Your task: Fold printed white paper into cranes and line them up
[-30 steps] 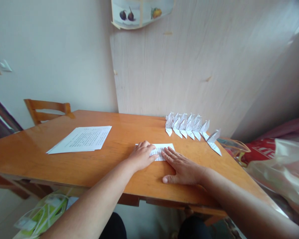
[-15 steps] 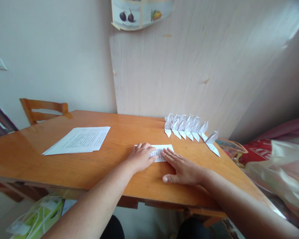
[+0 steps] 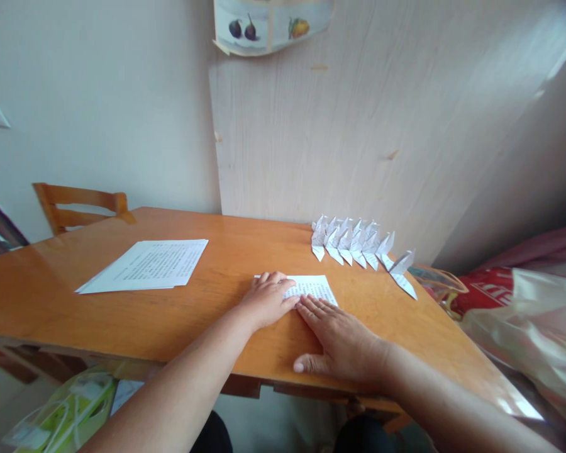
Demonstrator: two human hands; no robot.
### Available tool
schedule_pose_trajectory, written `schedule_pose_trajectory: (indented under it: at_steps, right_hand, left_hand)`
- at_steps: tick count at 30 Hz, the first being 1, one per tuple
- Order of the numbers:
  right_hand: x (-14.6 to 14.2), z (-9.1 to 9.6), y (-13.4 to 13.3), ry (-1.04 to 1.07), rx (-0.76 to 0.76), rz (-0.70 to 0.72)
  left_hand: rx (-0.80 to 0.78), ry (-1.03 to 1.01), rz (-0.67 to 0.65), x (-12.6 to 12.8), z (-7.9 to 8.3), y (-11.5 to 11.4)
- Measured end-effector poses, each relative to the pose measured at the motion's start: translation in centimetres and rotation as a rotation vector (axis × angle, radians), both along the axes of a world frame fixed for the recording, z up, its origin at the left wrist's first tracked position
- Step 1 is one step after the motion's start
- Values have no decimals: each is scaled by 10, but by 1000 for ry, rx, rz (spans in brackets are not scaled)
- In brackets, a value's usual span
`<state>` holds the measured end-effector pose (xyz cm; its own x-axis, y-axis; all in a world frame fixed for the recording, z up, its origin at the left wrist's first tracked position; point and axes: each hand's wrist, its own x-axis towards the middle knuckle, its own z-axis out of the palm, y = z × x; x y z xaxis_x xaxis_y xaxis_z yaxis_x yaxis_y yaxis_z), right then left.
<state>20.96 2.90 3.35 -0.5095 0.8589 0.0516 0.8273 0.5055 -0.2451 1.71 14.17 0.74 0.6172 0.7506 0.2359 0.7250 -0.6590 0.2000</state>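
Observation:
A folded sheet of printed paper (image 3: 314,287) lies on the wooden table (image 3: 179,314) in front of me. My left hand (image 3: 266,299) rests on its left part, fingers curled down and pressing it flat. My right hand (image 3: 342,340) lies flat and open on the table, fingertips touching the paper's near edge. Behind the sheet, a row of several folded white paper cranes (image 3: 356,242) stands along the wooden panel.
A stack of printed sheets (image 3: 146,264) lies at the table's left. A wooden chair (image 3: 78,204) stands behind it. Plastic bags (image 3: 523,314) sit off the right edge, a green-and-white bag (image 3: 61,412) lies on the floor at left. A light wood panel (image 3: 358,113) leans on the wall.
My right hand has slid back toward me, uncovering more of the folded paper. My left hand has stayed on the sheet.

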Motion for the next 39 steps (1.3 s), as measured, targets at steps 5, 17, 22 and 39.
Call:
schedule_pose_trajectory:
  at_steps: [5, 17, 22, 39]
  right_hand:
    - [-1, 3, -3, -18, 10, -39]
    - [32, 6, -15, -114, 76, -183]
    - [50, 4, -20, -126, 91, -239]
    - [32, -9, 69, -67, 164, -132]
  left_hand:
    - [6, 1, -3, 0, -1, 1]
    - [-28, 4, -25, -1, 2, 2]
    - [-43, 4, -22, -2, 2, 3]
    - [-15, -1, 0, -1, 0, 2]
